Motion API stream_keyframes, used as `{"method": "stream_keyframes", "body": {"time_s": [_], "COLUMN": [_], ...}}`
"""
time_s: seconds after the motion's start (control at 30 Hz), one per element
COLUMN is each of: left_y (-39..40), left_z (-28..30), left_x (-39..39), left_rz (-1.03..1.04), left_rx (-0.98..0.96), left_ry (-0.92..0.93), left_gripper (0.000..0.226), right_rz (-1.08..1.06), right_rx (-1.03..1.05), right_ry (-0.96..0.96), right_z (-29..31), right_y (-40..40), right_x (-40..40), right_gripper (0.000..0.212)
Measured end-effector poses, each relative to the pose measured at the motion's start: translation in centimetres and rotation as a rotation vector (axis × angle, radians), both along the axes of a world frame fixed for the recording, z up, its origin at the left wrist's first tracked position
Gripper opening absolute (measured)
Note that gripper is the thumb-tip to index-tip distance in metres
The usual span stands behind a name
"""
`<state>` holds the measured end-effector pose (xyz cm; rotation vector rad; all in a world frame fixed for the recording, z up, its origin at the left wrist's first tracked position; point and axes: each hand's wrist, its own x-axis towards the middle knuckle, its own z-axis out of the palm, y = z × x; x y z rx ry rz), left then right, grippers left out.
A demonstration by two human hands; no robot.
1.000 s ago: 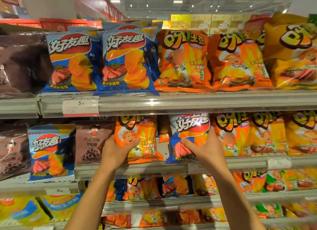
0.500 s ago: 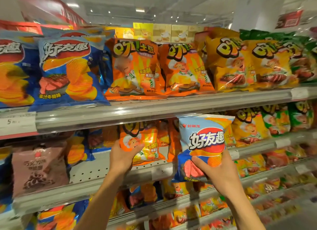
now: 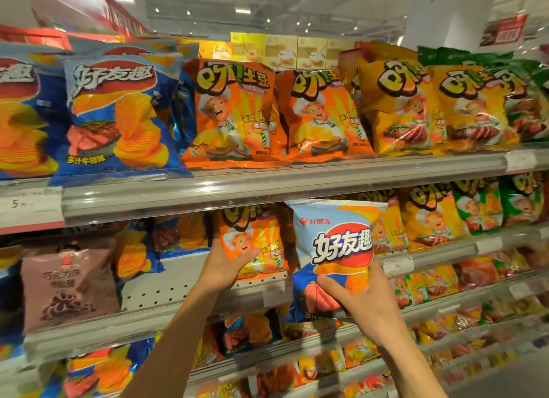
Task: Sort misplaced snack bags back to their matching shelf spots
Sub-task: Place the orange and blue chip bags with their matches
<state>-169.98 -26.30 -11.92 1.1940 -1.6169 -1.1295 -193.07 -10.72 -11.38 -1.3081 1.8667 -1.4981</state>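
- My right hand (image 3: 367, 305) grips the blue chip bag (image 3: 335, 255) by its lower part: the thumb lies across the front near the steak picture, and the other fingers are curled behind, out of my sight.
- That blue bag is held upright in front of the middle shelf (image 3: 430, 256), its top edge just under the rail of the top shelf (image 3: 267, 186), and it hides the orange and yellow bags behind it.
- My left hand (image 3: 222, 268) clasps the orange chip bag (image 3: 252, 243) at its lower left corner, thumb on the front by the chef's face, fingers tucked behind.
- The orange bag stands on the middle shelf, tilted slightly, just left of the blue one.
- Further left on that shelf I see a brown chocolate snack bag (image 3: 69, 287) beside more blue bags.
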Motion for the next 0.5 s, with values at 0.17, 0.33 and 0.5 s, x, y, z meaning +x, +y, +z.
{"method": "stream_keyframes", "body": {"time_s": [0.17,0.33,0.5], "left_y": [0.8,3.3,5.8], "left_z": [-0.4,-1.9,-4.6], "left_x": [3.1,9.7,16.5], "left_rz": [0.086,0.213,0.386], "left_rx": [0.090,-0.185,-0.646], "left_ry": [-0.100,-0.387,-0.774], "left_gripper": [0.082,0.068,0.027], "right_rz": [0.078,0.121,0.165], "right_rx": [0.009,0.005,-0.014], "right_ry": [0.020,0.008,-0.027], "right_z": [0.0,-0.4,-0.6], "right_y": [-1.0,-2.4,-4.9], "right_x": [4.8,10.9,16.4], "right_gripper": [0.070,0.071,0.068]}}
